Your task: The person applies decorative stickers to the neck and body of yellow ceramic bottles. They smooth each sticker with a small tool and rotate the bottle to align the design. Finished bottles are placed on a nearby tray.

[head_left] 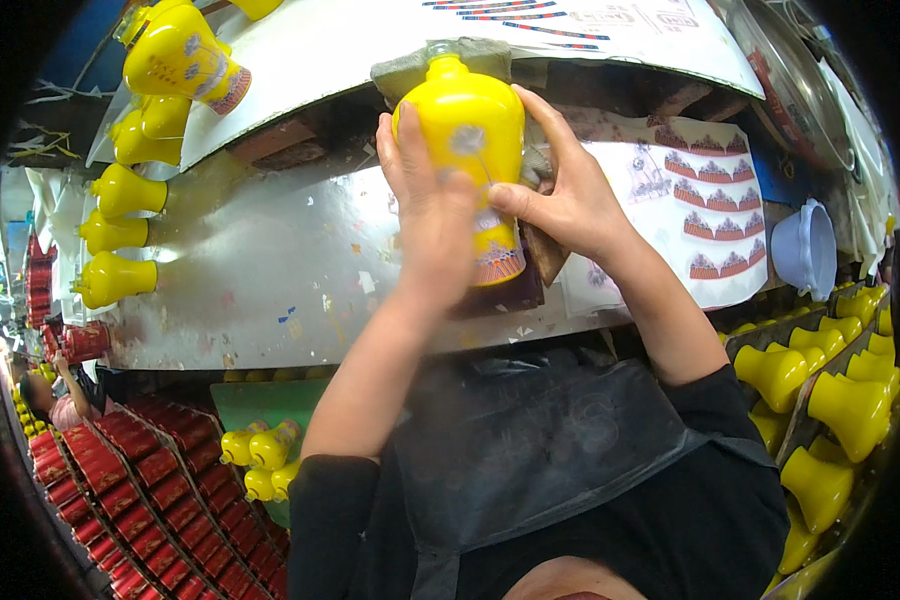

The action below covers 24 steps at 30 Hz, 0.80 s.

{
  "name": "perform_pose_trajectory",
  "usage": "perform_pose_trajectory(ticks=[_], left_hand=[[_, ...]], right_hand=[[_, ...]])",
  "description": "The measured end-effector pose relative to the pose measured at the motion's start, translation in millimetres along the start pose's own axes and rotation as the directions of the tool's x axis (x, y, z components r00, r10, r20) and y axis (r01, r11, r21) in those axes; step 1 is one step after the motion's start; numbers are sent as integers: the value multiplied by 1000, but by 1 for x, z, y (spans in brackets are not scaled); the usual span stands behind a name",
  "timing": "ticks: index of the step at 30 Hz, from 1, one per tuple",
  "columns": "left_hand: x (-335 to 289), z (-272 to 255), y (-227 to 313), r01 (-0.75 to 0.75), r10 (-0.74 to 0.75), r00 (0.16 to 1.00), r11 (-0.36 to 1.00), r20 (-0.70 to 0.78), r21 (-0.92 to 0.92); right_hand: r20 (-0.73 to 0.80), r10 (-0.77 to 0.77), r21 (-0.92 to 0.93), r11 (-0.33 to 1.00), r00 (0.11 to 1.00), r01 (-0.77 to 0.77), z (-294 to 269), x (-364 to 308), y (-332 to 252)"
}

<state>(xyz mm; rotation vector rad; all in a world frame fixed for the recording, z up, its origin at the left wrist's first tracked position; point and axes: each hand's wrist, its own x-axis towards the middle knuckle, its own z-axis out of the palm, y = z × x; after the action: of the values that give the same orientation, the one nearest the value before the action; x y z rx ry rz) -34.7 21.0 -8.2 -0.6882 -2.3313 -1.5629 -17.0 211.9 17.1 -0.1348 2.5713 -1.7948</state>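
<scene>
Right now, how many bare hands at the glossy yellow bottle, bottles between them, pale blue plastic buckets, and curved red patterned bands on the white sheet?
Bare left hand, right hand: 2
Glossy yellow bottle: 1
Pale blue plastic bucket: 1
Curved red patterned bands: 5
Total: 9

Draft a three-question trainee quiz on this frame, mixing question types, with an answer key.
1. Multiple choice: Between the left hand and the right hand, which is motion-blurred? A) left B) right C) neither
2. True or false: The yellow bottle has its neck pointing toward the picture's top.
3. Fill in: The printed sheet lies to the ____ of the bottle.

Key: 1. A; 2. True; 3. right
</scene>
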Motion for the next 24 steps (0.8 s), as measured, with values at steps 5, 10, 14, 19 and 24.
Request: perform_pose_trajectory(ticks=[5,10,14,19,24], left_hand=[[0,-3,2,64,-61,997,995,37,-75],[1,-3,3,78,-76,996,995,36,-56],[1,-4,2,91,-88,995,993,45,-78],[0,-3,0,91,-89,995,994,42,-66],[-1,-3,0,91,-88,995,992,34,-84]], right_hand=[[11,-87,93,992,996,86,0,3,7],[38,-34,85,996,999,31,-3,5,4],[17,62,-160,985,998,-59,3,0,-8],[1,0,-86,996,1000,0,6,2,-5],[32,-79,59,995,996,77,4,3,11]])
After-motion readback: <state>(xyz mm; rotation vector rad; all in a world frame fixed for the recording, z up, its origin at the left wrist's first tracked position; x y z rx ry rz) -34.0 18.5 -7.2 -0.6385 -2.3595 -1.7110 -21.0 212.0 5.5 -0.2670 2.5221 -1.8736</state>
